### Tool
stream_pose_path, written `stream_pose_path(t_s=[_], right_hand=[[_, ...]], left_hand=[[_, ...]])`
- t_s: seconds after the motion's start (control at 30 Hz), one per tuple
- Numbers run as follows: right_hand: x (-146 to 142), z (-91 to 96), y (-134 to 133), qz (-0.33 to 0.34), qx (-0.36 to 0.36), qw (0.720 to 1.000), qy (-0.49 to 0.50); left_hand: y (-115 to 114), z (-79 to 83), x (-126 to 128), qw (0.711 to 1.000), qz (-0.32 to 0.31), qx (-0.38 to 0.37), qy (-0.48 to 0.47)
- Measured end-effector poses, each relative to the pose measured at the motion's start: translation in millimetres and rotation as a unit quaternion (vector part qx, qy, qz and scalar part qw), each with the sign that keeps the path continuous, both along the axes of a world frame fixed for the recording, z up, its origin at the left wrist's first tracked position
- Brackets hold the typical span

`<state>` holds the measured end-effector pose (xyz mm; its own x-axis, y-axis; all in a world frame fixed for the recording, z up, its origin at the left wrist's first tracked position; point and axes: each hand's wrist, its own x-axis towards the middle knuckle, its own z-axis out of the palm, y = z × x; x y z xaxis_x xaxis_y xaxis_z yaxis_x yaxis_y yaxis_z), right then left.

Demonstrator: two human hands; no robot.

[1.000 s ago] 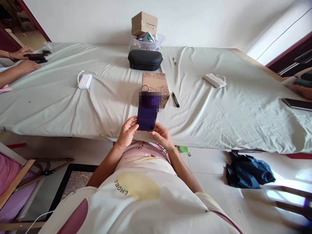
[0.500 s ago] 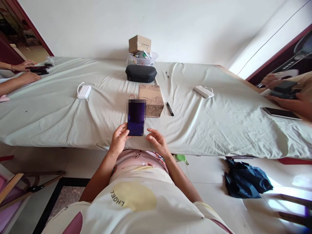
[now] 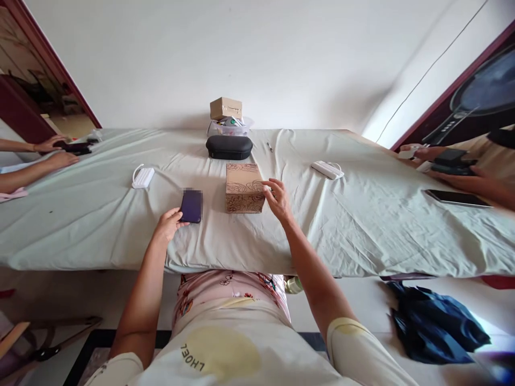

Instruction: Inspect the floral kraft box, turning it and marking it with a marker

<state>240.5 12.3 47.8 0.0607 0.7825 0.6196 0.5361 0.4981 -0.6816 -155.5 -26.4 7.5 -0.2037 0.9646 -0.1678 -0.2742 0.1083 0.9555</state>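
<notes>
My left hand [image 3: 169, 224] is closed on the side of a dark smartphone [image 3: 191, 207], holding it over the left-centre of the cloth; part of the phone is pixelated. A cardboard box [image 3: 244, 187] with dark swirling line patterns sits in front of me. At the box's right side is my right hand [image 3: 278, 199], fingers partly bent and apart, their tips at the box's upper right edge. Whether they touch it I cannot tell. The black marker seen there earlier is out of sight, in the area of my right hand.
Behind the box lie a black hard case [image 3: 229, 147] and a plastic tub [image 3: 231, 128] under a small carton [image 3: 226, 108]. White power banks [image 3: 144, 177] [image 3: 328, 170] lie left and right, a pen [image 3: 270, 146] farther back. Other people's hands [image 3: 60, 160] [image 3: 450, 166] hold things at both ends.
My left hand has moved left with the smartphone, away from in front of the box. My right hand has reached forward to the box's right side. The camera view has tilted up.
</notes>
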Motion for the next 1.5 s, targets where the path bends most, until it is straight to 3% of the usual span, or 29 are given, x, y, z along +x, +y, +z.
stream_pose_path(t_s=[0.27,0.4,0.6,0.73,0.87,0.97,1.07,1.17,1.33,1.5], right_hand=[[-16,-35.9,5,0.034,-0.026,0.996,0.074],[-20,-40.5,5,0.023,-0.002,0.997,0.073],[-21,-44.3,4,0.015,0.012,0.997,0.070],[-22,-44.0,1,0.023,0.017,0.997,0.073],[-22,-43.3,-1,0.026,0.022,0.997,0.074],[-22,-43.1,-1,0.023,0.029,0.996,0.080],[-21,-43.3,-1,0.025,0.032,0.995,0.086],[-19,-45.0,-3,0.027,0.031,0.995,0.093],[-20,-50.8,-3,0.029,0.023,0.991,0.126],[-21,-50.9,-5,0.013,-0.003,0.994,0.112]], left_hand=[[17,-11.2,0,0.999,-0.004,-0.015,0.029],[23,-14.2,-9,0.993,0.036,-0.019,0.114],[32,-20.9,-10,0.979,0.033,0.018,0.198],[37,-15.2,-3,0.963,0.071,0.025,0.259],[42,3.2,30,0.952,0.087,0.095,0.276],[52,14.2,79,0.960,0.028,0.149,0.236],[63,14.9,131,0.961,-0.009,0.115,0.251],[67,6.2,162,0.956,-0.006,0.095,0.276],[57,-10.6,158,0.938,-0.006,0.141,0.316],[52,-13.7,147,0.933,-0.024,0.163,0.320]])
